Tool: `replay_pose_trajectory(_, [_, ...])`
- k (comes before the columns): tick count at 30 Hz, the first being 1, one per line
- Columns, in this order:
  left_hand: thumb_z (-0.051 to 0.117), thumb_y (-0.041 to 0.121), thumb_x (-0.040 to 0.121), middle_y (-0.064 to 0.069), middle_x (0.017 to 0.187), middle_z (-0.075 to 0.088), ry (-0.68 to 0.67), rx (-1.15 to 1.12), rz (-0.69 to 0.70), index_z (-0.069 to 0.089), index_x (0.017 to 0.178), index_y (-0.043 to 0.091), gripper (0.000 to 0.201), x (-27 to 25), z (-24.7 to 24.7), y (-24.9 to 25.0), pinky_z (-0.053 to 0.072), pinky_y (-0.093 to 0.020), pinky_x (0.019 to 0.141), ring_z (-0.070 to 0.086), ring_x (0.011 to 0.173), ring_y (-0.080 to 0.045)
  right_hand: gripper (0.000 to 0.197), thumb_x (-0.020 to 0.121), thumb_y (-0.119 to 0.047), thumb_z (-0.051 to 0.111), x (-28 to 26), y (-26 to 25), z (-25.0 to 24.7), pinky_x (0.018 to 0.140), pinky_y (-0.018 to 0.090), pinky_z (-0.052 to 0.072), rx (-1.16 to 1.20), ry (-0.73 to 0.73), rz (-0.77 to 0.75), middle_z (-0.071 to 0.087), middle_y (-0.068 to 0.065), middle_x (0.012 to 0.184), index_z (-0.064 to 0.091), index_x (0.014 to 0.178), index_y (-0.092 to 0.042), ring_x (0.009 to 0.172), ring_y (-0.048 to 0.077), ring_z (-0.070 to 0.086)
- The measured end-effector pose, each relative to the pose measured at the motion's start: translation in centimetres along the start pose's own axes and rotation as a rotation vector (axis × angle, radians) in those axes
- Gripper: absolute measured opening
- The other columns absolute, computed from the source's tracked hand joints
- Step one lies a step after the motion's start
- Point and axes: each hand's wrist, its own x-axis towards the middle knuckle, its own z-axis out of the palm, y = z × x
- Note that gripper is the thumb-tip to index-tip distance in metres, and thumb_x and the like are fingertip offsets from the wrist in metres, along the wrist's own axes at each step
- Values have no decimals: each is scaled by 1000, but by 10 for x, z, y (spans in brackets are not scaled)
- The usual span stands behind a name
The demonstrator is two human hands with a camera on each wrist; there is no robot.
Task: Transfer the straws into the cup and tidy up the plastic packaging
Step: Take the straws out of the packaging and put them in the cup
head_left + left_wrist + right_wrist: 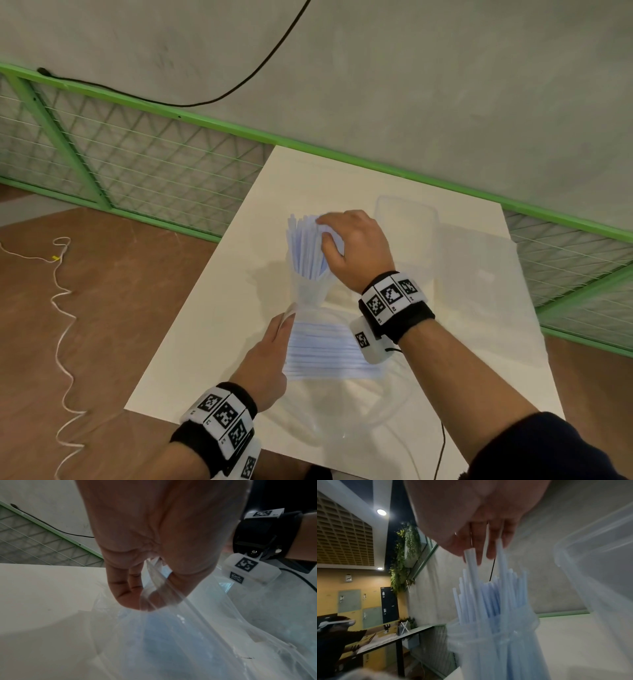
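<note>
The right hand [356, 250] is up at the clear plastic cup [310, 291]. Its fingers [494, 542] curl on the tops of the pale blue plastic straws [306, 246] standing in it. The left hand [267, 359] pinches the see-through plastic bag [342, 407] open. A flat pile of blue straws [325, 353] lies inside on the white tabletop [205, 342], pointing left to right, just beside the left hand and nearer the body than the cup.

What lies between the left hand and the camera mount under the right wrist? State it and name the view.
Pale blue straws lying flat inside the clear plastic packaging, whose edge the left hand pinches. The head view shows it.
</note>
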Motion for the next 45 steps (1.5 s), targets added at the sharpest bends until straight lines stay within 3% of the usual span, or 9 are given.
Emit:
replay_pose_trajectory(4, [47,-11,76,21,157,-3,-13,9,-35,-4,153,30,101,0,0,0,50,-22,82,57,99,-16,60,94,-46,39,-17,-8,15,111,39,26,-155,-180,-81,43,3,151,44,144,-13,142,20,33])
replay_pose_trajectory(8, [49,-9,78,18,157,-3,-10,48,-60,-4,153,29,99,0,0,-1,50,-23,81,58,95,-17,44,96,-37,43,-26,-10,29,104,44,38,-42,-111,-147,59,3,136,63,126,-11,130,20,51])
replay_pose_trajectory(13, [50,-9,80,16,157,-1,-12,64,-64,-3,153,28,97,0,-2,1,45,-19,78,51,90,-15,62,93,-44,42,-3,-19,24,111,36,24,-97,-142,-89,37,0,154,38,147,-15,143,17,31])
replay_pose_trajectory(18, [49,-10,80,16,157,-4,-13,58,-74,-3,153,28,98,1,-3,1,43,-19,74,50,84,-14,38,95,-37,44,-3,-20,31,106,43,32,-66,-85,-209,67,-5,124,71,114,-18,129,22,52])
replay_pose_trajectory(25, [48,-11,76,21,157,-4,-7,10,-16,-3,153,29,100,3,-4,-5,51,-33,93,50,124,-20,71,97,-57,24,-12,-5,12,117,38,13,-145,-161,245,19,1,162,24,153,-13,150,19,11])
replay_pose_trajectory(28, [48,-10,77,22,158,-5,-3,6,-4,-4,153,29,101,4,-3,-2,49,-31,97,47,127,-19,83,92,-67,11,-21,0,22,121,41,10,-194,-361,235,10,2,164,11,155,-13,151,19,3])
replay_pose_trajectory(38, [51,-10,79,22,157,-9,6,19,-34,-9,153,29,103,4,-3,-2,47,-23,95,49,124,-17,75,94,-60,18,-23,-8,21,121,41,4,-76,-283,117,5,-6,164,13,156,-18,151,11,-4])
replay_pose_trajectory(42, [51,-9,79,19,157,-6,-11,32,-68,-9,152,30,103,4,-4,4,46,-20,78,57,103,-19,38,93,-22,43,-29,-29,-11,100,36,36,100,99,-76,60,3,131,59,126,-11,123,16,52])
replay_pose_trajectory(45, [49,-8,79,14,157,-3,-31,26,-86,-11,152,30,103,7,-2,6,41,-14,62,50,82,-16,26,80,-7,43,-70,-50,-10,62,34,50,139,20,-239,68,3,82,67,90,-13,74,23,61])
